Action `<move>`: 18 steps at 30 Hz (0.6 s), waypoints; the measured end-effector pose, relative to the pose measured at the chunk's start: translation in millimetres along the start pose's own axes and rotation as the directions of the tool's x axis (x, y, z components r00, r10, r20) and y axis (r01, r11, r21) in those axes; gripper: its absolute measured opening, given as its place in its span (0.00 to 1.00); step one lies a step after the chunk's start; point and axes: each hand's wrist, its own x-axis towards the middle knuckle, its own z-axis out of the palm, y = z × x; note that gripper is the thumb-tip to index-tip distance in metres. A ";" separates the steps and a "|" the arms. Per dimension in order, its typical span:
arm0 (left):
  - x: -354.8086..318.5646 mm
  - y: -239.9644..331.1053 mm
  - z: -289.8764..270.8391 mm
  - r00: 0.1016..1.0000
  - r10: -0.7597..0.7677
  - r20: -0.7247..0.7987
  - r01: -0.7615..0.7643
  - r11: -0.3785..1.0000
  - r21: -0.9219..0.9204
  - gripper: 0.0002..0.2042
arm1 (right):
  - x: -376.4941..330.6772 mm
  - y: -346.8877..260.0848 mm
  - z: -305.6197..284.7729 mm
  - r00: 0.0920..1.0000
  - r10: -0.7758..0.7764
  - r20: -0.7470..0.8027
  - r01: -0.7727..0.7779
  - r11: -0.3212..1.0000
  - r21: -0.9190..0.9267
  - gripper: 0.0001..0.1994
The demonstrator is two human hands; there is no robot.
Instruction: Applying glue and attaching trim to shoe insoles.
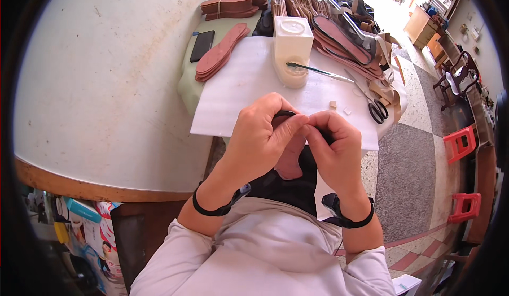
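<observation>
In front of my body, a pinkish-brown shoe insole with a black band along its upper edge is held up between both hands. My left hand pinches the banded edge between thumb and fingers. Beside it, my right hand is closed at the same edge, its fingertips touching those of the left. The fingers hide much of the insole's upper part. Beyond the hands stands a whitish plastic glue container, with a dark-tipped brush lying across its opening. Black-handled scissors lie to the right.
A white sheet covers the work table. Stacked insoles and a dark phone lie at its left, and black-edged insoles at its right. A large pale tabletop fills the left; red stools stand on the tiled floor.
</observation>
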 end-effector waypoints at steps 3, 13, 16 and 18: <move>-0.1 0.2 -4.2 0.998 -0.053 -0.031 0.051 0.997 -0.055 0.10 | 1.8 -0.1 -7.5 0.989 0.134 0.060 -0.141 0.981 0.134 0.01; 3.7 -10.0 -9.8 0.987 -0.145 -0.065 0.130 0.972 -0.197 0.10 | -2.6 14.5 -19.7 0.971 0.214 0.107 -0.233 0.949 0.213 0.01; 3.5 -13.2 -9.4 0.985 -0.154 -0.083 0.134 0.969 -0.206 0.10 | -5.2 16.3 -18.3 0.965 0.239 0.106 -0.257 0.940 0.223 0.02; 3.8 -14.7 -8.5 0.983 -0.158 -0.091 0.136 0.968 -0.212 0.10 | -6.5 17.1 -18.5 0.962 0.249 0.108 -0.268 0.939 0.215 0.02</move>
